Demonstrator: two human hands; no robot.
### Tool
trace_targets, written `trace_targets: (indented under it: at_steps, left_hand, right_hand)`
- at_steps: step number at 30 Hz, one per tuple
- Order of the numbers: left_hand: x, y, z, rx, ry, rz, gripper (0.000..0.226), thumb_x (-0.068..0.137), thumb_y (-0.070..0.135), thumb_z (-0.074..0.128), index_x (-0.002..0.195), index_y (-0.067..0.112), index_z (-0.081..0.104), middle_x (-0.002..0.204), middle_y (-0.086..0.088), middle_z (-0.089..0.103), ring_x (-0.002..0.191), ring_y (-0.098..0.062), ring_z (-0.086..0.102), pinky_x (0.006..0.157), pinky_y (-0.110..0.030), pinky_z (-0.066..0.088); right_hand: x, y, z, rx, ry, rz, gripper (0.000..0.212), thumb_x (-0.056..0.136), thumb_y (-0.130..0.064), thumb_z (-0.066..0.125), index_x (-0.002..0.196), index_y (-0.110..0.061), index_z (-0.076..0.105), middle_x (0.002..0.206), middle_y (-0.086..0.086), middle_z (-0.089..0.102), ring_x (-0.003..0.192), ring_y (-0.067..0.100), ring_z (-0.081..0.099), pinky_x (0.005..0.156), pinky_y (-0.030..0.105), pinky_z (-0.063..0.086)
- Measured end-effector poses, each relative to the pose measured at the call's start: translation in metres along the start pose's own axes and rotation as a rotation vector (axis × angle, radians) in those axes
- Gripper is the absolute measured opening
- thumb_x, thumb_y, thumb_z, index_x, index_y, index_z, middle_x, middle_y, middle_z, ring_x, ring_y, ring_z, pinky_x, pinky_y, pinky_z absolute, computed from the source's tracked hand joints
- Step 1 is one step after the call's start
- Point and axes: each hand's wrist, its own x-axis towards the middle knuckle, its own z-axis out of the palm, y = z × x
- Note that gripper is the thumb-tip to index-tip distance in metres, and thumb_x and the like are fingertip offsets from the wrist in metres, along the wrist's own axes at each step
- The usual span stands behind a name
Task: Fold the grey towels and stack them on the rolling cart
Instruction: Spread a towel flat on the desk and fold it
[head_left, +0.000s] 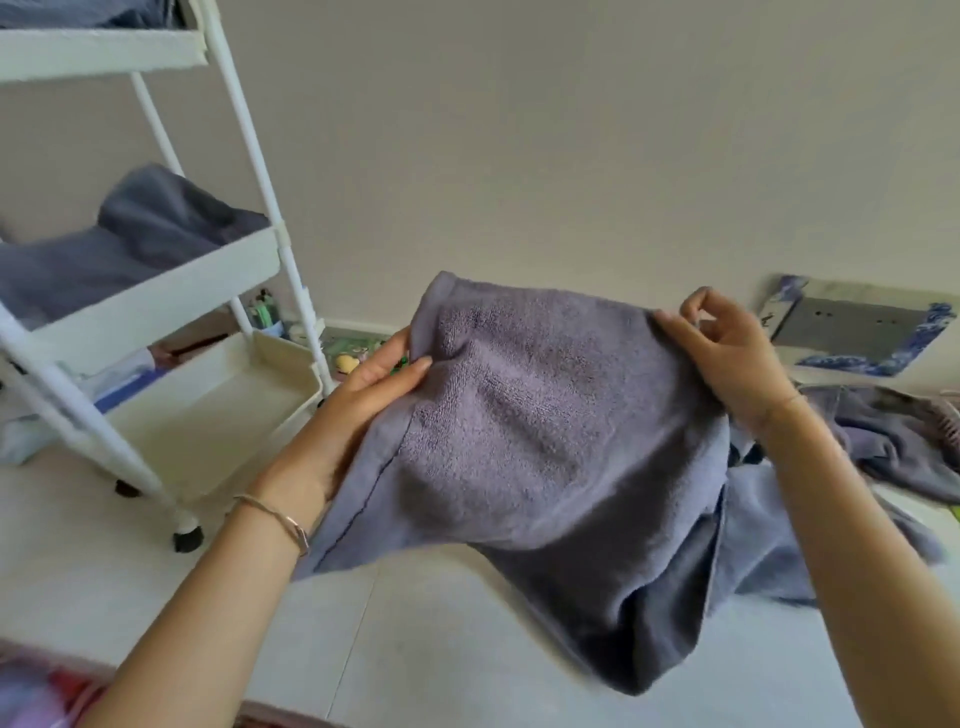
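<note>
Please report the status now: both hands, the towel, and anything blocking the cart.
Left hand and right hand both hold grey towel, spread in air, not yet folded. Rolling cart at left, way clear. More towels wait at right.

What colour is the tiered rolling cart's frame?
White. The tiered rolling cart shows best in the head view, at left.

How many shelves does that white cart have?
3: the top shelf, partly cut off; the middle shelf, holding grey towels; the bottom shelf, nearest the floor. Any higher would be out of view.
</note>
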Motion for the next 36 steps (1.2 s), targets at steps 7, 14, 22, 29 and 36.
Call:
trace_targets:
  at_steps: [7, 14, 22, 29, 36]
  left_hand:
    - [0.023, -0.106, -0.108, 0.538, 0.534, -0.304, 0.049, 0.098, 0.009, 0.042, 0.145, 0.018, 0.033, 0.11, -0.003, 0.063, 0.099, -0.027, 0.059, 0.092, -0.046, 0.048]
    - [0.009, -0.19, -0.076, 1.129, 0.313, -0.311, 0.056, 0.097, 0.026, 0.046, 0.147, 0.013, 0.025, 0.148, -0.01, 0.037, 0.134, -0.028, 0.037, 0.11, -0.037, 0.031]
    - [-0.002, -0.253, -0.017, 1.489, -0.139, -0.466, 0.051, 0.1, 0.047, 0.016, 0.148, 0.038, 0.005, 0.159, 0.008, 0.0, 0.146, -0.026, -0.002, 0.117, -0.052, 0.001]
    - [0.022, -0.241, 0.007, 1.558, -0.074, -0.709, 0.067, 0.094, 0.061, 0.012, 0.148, 0.023, 0.021, 0.159, -0.005, 0.006, 0.143, -0.039, 0.003, 0.114, -0.057, 0.001]
    - [0.045, -0.249, 0.119, 1.346, -0.198, -0.123, 0.052, 0.099, 0.043, 0.026, 0.139, 0.012, 0.038, 0.144, -0.008, 0.04, 0.133, -0.023, 0.036, 0.11, -0.034, 0.026]
  right_hand:
    - [0.008, 0.128, 0.116, -0.411, 0.028, 0.249, 0.02, 0.093, -0.029, 0.055, 0.105, -0.013, 0.053, 0.104, 0.006, 0.061, 0.099, 0.024, 0.056, 0.082, 0.032, 0.04]
    - [-0.047, 0.191, 0.146, -0.616, -0.289, 0.324, 0.041, 0.095, -0.033, 0.05, 0.132, -0.016, 0.046, 0.144, 0.004, 0.041, 0.13, 0.023, 0.042, 0.107, 0.04, 0.036]
    - [-0.064, 0.212, 0.085, -0.971, -0.272, 0.316, 0.044, 0.098, -0.042, 0.037, 0.138, -0.024, 0.044, 0.149, 0.001, 0.037, 0.136, 0.022, 0.034, 0.115, 0.038, 0.02]
    - [-0.108, 0.201, -0.038, -1.429, -0.244, 0.359, 0.068, 0.091, -0.053, 0.005, 0.111, -0.03, 0.065, 0.109, -0.002, 0.063, 0.117, 0.02, 0.05, 0.111, 0.039, 0.014]
    - [-0.142, 0.192, -0.075, -0.991, -0.152, 0.467, 0.036, 0.098, -0.043, 0.033, 0.115, -0.029, 0.062, 0.126, -0.006, 0.048, 0.109, 0.02, 0.054, 0.099, 0.032, 0.035]
